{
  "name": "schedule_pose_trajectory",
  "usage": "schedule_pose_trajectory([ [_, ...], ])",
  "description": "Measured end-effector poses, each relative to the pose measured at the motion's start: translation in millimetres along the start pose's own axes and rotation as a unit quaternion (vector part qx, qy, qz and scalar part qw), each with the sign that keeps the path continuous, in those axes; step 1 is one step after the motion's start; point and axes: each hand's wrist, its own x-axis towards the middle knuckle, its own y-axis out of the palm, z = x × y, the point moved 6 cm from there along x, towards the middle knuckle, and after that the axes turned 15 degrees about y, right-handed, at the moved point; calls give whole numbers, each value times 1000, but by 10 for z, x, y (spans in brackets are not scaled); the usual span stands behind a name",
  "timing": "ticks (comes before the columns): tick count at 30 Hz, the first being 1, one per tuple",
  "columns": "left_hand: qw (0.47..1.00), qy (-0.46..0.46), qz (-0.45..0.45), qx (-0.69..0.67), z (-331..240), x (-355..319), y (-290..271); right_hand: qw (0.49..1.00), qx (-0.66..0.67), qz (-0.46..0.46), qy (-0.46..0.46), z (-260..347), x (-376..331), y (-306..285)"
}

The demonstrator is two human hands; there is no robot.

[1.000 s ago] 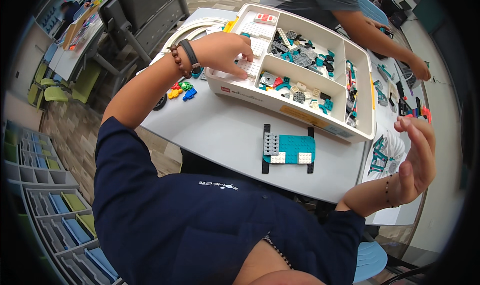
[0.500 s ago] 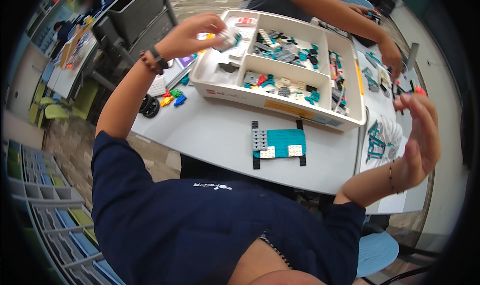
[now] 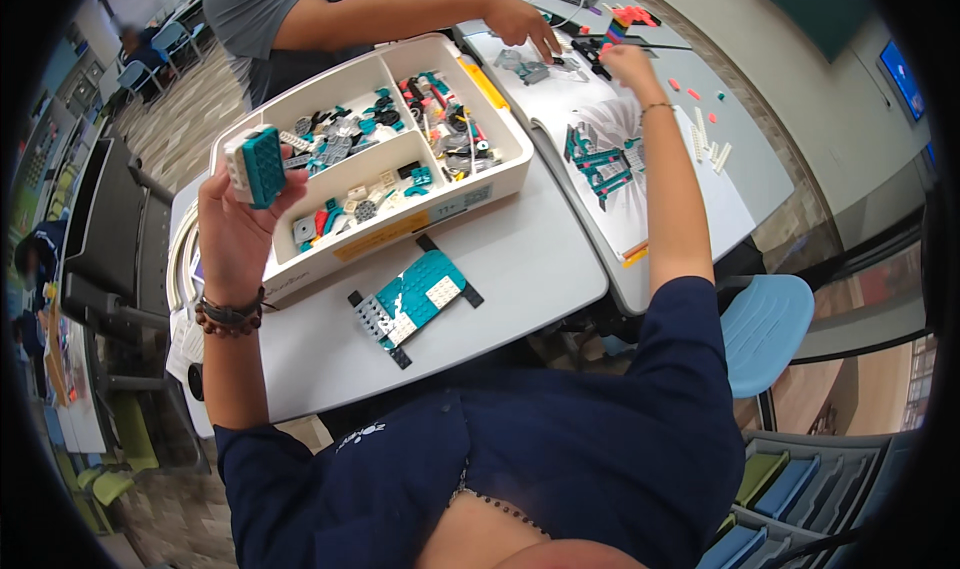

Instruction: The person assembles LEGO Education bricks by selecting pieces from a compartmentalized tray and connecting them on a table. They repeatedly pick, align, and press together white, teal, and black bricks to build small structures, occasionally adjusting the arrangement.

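My left hand (image 3: 238, 231) is raised at the left of the white sorting tray (image 3: 480, 191), fingers closed around a block of white and teal building bricks (image 3: 257, 167). My right hand (image 3: 630, 71) reaches over the right-hand table, its fingers curled together beside small black pieces (image 3: 590, 55); what they hold, if anything, is hidden. In front of the tray lies a flat teal brick plate (image 3: 418, 277) with white and grey plates and black strips sticking out at its corners. Below my right hand, a teal beam frame (image 3: 600, 167) rests on an open booklet (image 3: 625, 224).
Across the tables a co-worker's hand (image 3: 522, 24) touches small parts near mine. Grey pieces (image 3: 520, 66) lie beside it. The tray's compartments hold many loose parts. White beams (image 3: 708, 141) and coral pieces lie on the right table. A blue chair (image 3: 768, 331) stands at right.
My view has swung to the right. My left hand has lifted the brick block away from the tray. My right arm has stretched forward to the parts on the right table.
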Motion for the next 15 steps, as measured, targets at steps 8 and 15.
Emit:
schedule_pose_trajectory([
  [8,994,-68,33,-82,344,-28,621,976,-194,-63,-81,-5,-80,564],
  [15,983,-102,96,-123,444,38,975,940,273,207,11,77,-182,670],
])
